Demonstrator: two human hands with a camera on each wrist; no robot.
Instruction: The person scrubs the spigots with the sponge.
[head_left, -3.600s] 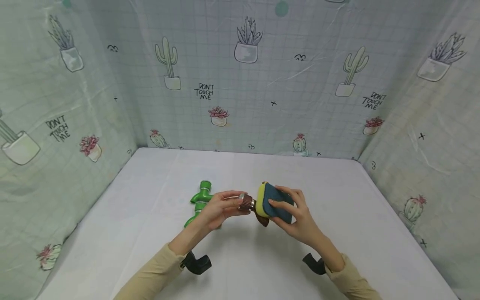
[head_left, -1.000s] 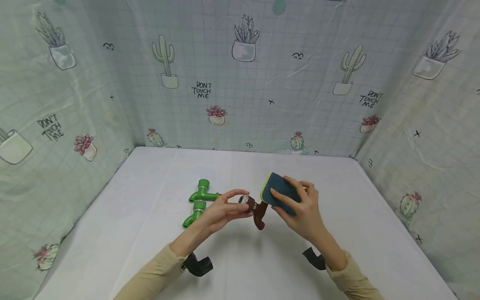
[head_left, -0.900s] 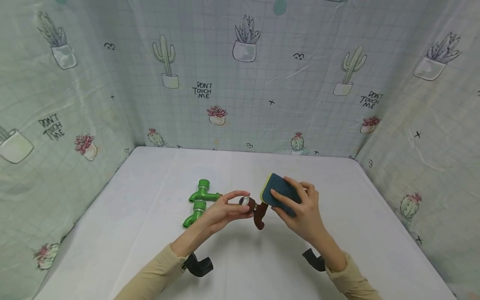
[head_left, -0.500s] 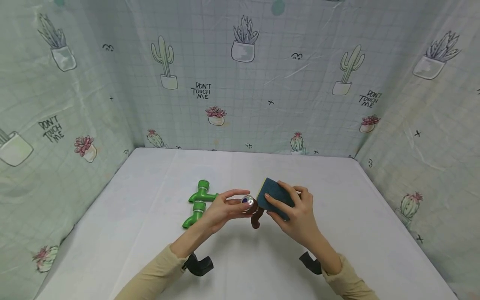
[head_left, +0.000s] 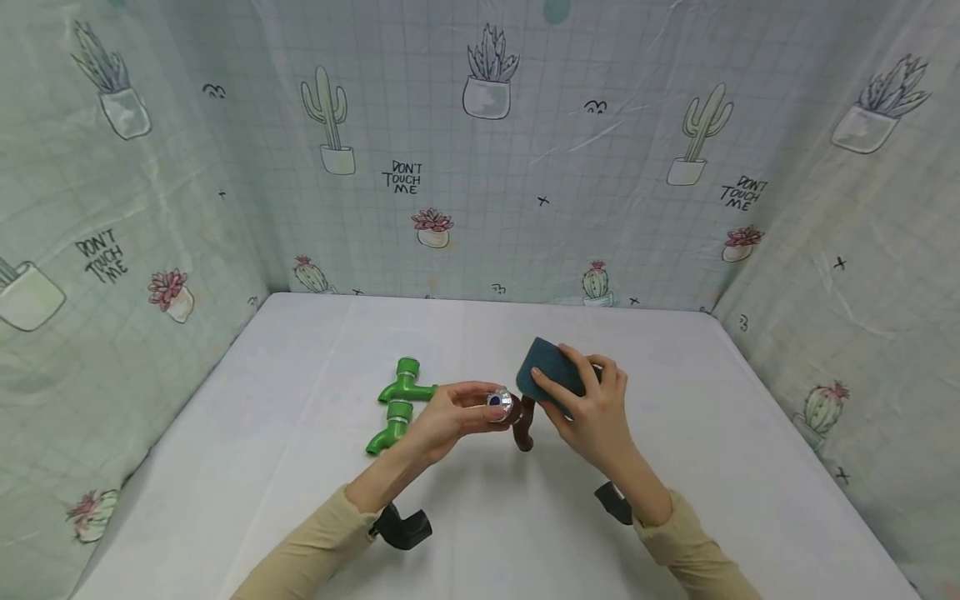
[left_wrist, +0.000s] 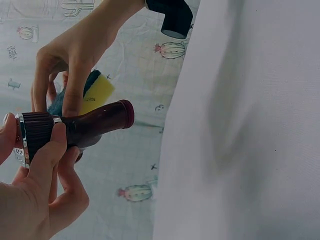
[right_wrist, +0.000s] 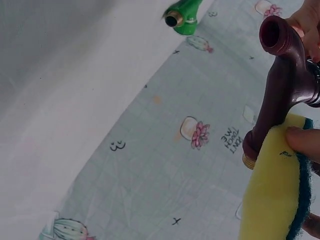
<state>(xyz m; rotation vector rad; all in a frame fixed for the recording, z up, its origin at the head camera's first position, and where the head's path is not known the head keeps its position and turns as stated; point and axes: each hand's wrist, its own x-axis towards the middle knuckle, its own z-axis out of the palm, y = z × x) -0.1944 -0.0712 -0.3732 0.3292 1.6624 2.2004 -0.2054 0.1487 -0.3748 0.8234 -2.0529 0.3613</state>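
My left hand [head_left: 442, 421] grips a brown faucet [head_left: 523, 433] by its ribbed knob, fingers and thumb around it, above the table. The knob's chrome cap [head_left: 500, 405] with a blue dot faces the head camera. In the right wrist view, a brass threaded end [right_wrist: 248, 161] shows opposite the faucet's spout. My right hand [head_left: 596, 408] holds a sponge [head_left: 551, 368], dark teal on one face and yellow on the other. In the right wrist view the yellow side [right_wrist: 270, 185] lies against the faucet's pipe near the brass end. The left wrist view shows the spout [left_wrist: 112, 116] pointing away from my fingers.
Two green faucets, one farther back [head_left: 407, 385] and one nearer [head_left: 392, 433], lie on the white table [head_left: 300, 375] left of my hands. Black mounts [head_left: 403, 528] sit at both wrists. Cactus-print cloth [head_left: 450, 142] rises behind and at both sides.
The faucet has turned, bringing the knob's chrome cap round to face the head camera. The sponge has shifted on the faucet and its yellow edge has gone from the head view. Both grips stay.
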